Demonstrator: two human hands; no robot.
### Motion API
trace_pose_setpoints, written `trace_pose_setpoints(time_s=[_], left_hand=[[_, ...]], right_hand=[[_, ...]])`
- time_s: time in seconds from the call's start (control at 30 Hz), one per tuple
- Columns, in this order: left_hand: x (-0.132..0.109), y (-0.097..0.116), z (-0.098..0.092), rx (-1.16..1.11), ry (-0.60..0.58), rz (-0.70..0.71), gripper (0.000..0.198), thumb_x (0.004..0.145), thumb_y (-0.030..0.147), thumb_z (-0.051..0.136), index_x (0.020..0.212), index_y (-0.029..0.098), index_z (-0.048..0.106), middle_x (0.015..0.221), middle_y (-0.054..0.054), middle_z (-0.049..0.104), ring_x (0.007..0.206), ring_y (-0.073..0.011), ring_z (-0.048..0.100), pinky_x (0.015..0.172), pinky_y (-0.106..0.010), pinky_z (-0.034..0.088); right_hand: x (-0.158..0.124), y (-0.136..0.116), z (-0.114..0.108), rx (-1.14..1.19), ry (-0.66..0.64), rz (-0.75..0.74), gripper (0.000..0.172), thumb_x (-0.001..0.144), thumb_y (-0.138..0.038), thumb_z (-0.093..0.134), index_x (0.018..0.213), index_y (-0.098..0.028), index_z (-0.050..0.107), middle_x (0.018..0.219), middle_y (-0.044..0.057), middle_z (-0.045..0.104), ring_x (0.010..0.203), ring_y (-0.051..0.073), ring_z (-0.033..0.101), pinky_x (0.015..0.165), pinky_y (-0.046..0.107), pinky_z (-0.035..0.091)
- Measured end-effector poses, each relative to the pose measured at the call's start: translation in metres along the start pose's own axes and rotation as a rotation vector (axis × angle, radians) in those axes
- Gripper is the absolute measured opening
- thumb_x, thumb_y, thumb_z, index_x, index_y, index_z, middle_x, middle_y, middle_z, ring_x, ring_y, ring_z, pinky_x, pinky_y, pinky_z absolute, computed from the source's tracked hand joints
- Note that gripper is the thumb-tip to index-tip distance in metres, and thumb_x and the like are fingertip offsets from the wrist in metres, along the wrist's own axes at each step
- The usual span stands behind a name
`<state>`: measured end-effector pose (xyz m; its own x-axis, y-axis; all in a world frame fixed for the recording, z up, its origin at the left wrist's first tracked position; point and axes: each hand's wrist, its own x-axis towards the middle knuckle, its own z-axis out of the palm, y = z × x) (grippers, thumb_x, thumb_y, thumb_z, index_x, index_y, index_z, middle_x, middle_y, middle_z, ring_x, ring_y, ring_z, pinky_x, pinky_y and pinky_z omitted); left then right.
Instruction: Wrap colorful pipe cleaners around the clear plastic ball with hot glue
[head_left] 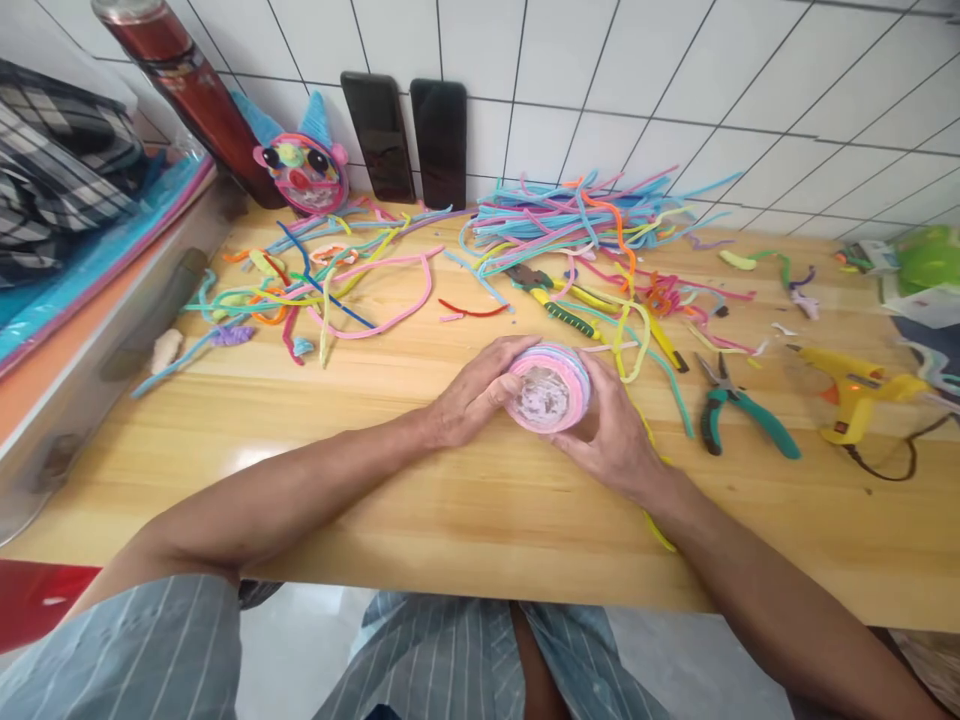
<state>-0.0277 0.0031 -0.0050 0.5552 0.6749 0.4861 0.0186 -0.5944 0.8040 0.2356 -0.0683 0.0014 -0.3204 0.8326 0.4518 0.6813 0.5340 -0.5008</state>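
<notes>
Between my two hands is a small round cup-like piece [576, 385] wound with pink, lilac and blue pipe cleaners. Its round end, pale and rough in the middle, faces up toward me. My left hand [484, 390] grips it from the left, with the thumb on the rim. Around its right side curve the fingers of my right hand [611, 430]. A yellow pipe cleaner [660, 530] runs on the table under my right wrist. Fingertips on the far side of the piece are partly hidden.
Behind my hands lie a pile of pipe cleaners [555, 225], green-handled pliers [750, 410], yellow-and-black cutters [555, 300] and a yellow glue gun [851, 390]. A decorated face figure [306, 170], a red flask [187, 100] and two phones [439, 145] stand by the tiled wall. A plastic bin [112, 350] borders the left.
</notes>
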Motion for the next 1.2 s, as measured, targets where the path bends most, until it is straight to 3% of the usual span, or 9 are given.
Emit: trace_pose_setpoints(time_s=[0.13, 0.33, 0.5, 0.7, 0.93, 1.2], left_hand=[[0.001, 0.002, 0.002, -0.021, 0.008, 0.042, 0.060, 0.120, 0.056, 0.037, 0.172, 0.030, 0.051, 0.166, -0.013, 0.064, 0.157, -0.0310, 0.060, 0.135, -0.056, 0.048], [0.000, 0.010, 0.004, 0.001, 0.063, 0.058, 0.052, 0.123, 0.041, 0.035, 0.167, 0.026, 0.059, 0.162, -0.013, 0.068, 0.156, -0.0267, 0.060, 0.135, -0.051, 0.046], [0.002, 0.011, 0.002, 0.011, 0.073, -0.049, 0.051, 0.121, 0.049, 0.044, 0.162, 0.026, 0.065, 0.156, -0.014, 0.069, 0.151, -0.0284, 0.062, 0.133, -0.052, 0.047], [0.009, 0.007, 0.006, -0.064, 0.086, -0.085, 0.048, 0.114, 0.055, 0.062, 0.149, 0.024, 0.071, 0.150, -0.013, 0.072, 0.146, -0.0270, 0.066, 0.131, -0.047, 0.051], [0.011, 0.011, 0.007, -0.130, 0.081, -0.207, 0.054, 0.111, 0.061, 0.066, 0.148, 0.021, 0.068, 0.150, -0.013, 0.072, 0.144, -0.0276, 0.067, 0.131, -0.045, 0.050], [0.007, 0.014, 0.006, -0.247, 0.061, -0.274, 0.061, 0.110, 0.069, 0.061, 0.149, 0.022, 0.064, 0.153, -0.013, 0.068, 0.145, -0.0291, 0.064, 0.127, -0.044, 0.052]], right_hand=[[0.000, -0.002, -0.003, -0.006, -0.016, -0.025, 0.105, 0.098, -0.050, 0.083, 0.181, -0.029, 0.022, 0.170, 0.022, 0.060, 0.157, 0.040, 0.063, 0.125, 0.064, 0.059], [-0.002, -0.002, -0.001, -0.001, -0.054, 0.057, 0.109, 0.097, -0.047, 0.084, 0.183, -0.026, 0.020, 0.174, 0.021, 0.057, 0.158, 0.041, 0.061, 0.128, 0.063, 0.056], [-0.004, 0.004, 0.000, -0.085, -0.018, -0.047, 0.102, 0.103, -0.041, 0.078, 0.185, -0.031, 0.019, 0.175, 0.020, 0.055, 0.159, 0.041, 0.059, 0.127, 0.065, 0.057], [-0.003, 0.003, 0.001, -0.093, -0.032, -0.022, 0.105, 0.103, -0.040, 0.076, 0.186, -0.030, 0.013, 0.173, 0.020, 0.056, 0.157, 0.041, 0.060, 0.128, 0.065, 0.056], [-0.002, -0.005, -0.002, -0.093, -0.055, -0.051, 0.124, 0.096, -0.051, 0.086, 0.187, -0.030, 0.005, 0.180, 0.019, 0.048, 0.164, 0.041, 0.053, 0.130, 0.065, 0.054], [0.005, -0.010, 0.006, -0.148, 0.037, -0.122, 0.112, 0.103, -0.053, 0.078, 0.187, -0.030, 0.007, 0.172, 0.022, 0.057, 0.157, 0.040, 0.061, 0.125, 0.062, 0.060]])
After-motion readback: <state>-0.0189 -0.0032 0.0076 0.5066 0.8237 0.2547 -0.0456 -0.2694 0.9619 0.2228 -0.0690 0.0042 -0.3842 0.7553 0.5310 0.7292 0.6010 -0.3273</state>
